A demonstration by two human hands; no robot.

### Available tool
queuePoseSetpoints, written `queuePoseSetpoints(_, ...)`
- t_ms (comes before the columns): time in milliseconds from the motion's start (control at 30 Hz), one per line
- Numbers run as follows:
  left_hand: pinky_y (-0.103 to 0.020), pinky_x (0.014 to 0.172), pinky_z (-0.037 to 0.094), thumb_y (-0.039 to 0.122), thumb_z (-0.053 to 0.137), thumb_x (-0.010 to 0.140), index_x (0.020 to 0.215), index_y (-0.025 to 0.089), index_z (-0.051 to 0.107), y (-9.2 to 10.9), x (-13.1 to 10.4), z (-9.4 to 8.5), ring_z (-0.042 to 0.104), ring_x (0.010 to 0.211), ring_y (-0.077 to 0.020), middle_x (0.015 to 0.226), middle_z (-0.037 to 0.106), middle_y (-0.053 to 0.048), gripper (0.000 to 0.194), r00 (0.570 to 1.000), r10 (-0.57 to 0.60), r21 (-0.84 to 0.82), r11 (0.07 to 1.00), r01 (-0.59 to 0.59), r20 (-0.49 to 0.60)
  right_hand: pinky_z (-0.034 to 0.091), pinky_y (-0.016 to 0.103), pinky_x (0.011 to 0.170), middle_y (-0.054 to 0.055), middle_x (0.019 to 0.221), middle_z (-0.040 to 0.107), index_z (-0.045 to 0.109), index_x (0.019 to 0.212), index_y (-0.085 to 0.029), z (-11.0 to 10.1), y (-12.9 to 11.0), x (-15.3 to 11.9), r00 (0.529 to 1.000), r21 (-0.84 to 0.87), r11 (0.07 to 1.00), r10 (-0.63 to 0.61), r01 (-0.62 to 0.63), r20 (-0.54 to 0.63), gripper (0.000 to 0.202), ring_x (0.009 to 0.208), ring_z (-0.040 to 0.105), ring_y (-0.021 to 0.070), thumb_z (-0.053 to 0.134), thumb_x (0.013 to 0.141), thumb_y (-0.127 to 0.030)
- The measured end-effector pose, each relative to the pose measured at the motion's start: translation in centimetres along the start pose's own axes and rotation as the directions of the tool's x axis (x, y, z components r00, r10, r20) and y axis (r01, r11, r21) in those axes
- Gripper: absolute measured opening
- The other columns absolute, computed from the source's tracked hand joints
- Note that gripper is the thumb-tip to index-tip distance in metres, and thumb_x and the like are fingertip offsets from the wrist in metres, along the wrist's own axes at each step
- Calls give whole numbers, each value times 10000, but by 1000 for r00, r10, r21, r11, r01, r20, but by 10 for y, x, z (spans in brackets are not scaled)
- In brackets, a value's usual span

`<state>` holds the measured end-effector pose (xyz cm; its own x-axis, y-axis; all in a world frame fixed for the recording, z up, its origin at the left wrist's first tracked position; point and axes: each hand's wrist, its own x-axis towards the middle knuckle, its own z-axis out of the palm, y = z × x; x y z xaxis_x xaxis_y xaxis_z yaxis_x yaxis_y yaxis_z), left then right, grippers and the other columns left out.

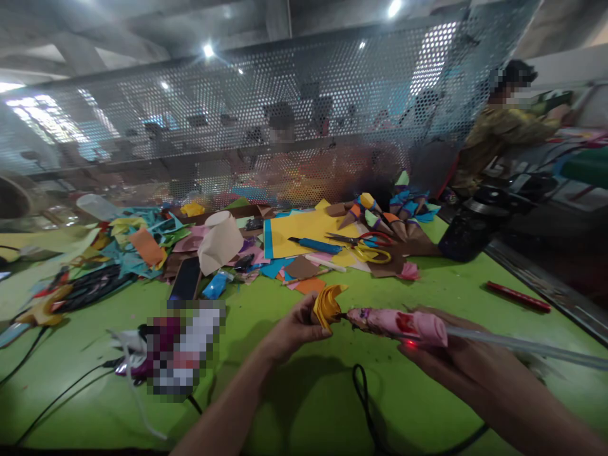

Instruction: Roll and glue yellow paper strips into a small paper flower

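Note:
My left hand (pixel 301 322) pinches a curled yellow paper piece (pixel 329 306), made of several layers like a rolled flower. My right hand (pixel 449 354) is wrapped round a pink glue gun (pixel 403 324) with a red light glowing on its side. A long clear glue stick (pixel 517 345) sticks out of its back end to the right. The dark nozzle points left and meets or nearly meets the yellow paper; I cannot tell whether they touch. Both hands are above the green table (pixel 304 405). The gun's trigger is hidden by my right hand.
Beyond my hands lie a blue cutter (pixel 319 245), yellow-handled scissors (pixel 370 252), yellow sheets (pixel 304 227) and paper scraps. A phone (pixel 185 280) and a second glue gun (pixel 35 313) are at left. A red pen (pixel 517 296) and black bottle (pixel 468 225) are at right. A black cable (pixel 363 392) loops in front.

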<state>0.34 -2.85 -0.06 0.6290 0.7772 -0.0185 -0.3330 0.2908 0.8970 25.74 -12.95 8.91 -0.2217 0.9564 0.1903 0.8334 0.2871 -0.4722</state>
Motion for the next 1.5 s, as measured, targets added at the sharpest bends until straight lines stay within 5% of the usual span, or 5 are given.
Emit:
queuePoseSetpoints(300,-223,771,440,202,909,594,1096,237,720,0,-1,0,593,860,-145,948,694,-12,538,999,-12,-11,1000,11,-43,566,365,683,57,829,749,704,796,-264,-1,-2,-2,999,52,998,34,-33,-18,412,721,690,248,455,941,-559)
queuePoseSetpoints(567,-233,781,439,211,905,602,1076,223,721,1,0,1,594,860,-147,953,696,-14,509,998,-16,22,1000,18,-67,578,356,734,51,931,767,733,985,-274,2,-2,-6,996,129,989,81,-76,-31,345,813,713,263,521,917,-537)
queuePoseSetpoints(833,-247,800,434,158,899,589,1036,218,713,-1,-1,1,602,901,-163,949,699,-7,488,999,-31,-15,999,30,-29,571,377,735,69,896,749,702,828,-256,1,-11,2,999,86,995,43,-42,-7,411,778,696,255,461,934,-571)
queuePoseSetpoints(1333,-218,752,445,177,912,585,1001,208,696,1,-1,1,602,818,-121,889,681,17,470,999,-18,4,1000,18,-44,557,326,710,47,892,717,707,961,-265,-3,-11,3,999,80,997,12,-15,34,354,792,678,229,473,947,-531)
queuePoseSetpoints(1500,-231,751,437,189,911,576,982,207,699,1,-1,1,596,823,-133,887,680,14,459,998,-18,8,1000,19,-56,550,394,821,64,1042,713,682,1150,-299,-2,-9,2,996,64,998,22,-27,84,374,939,667,266,445,966,-521)
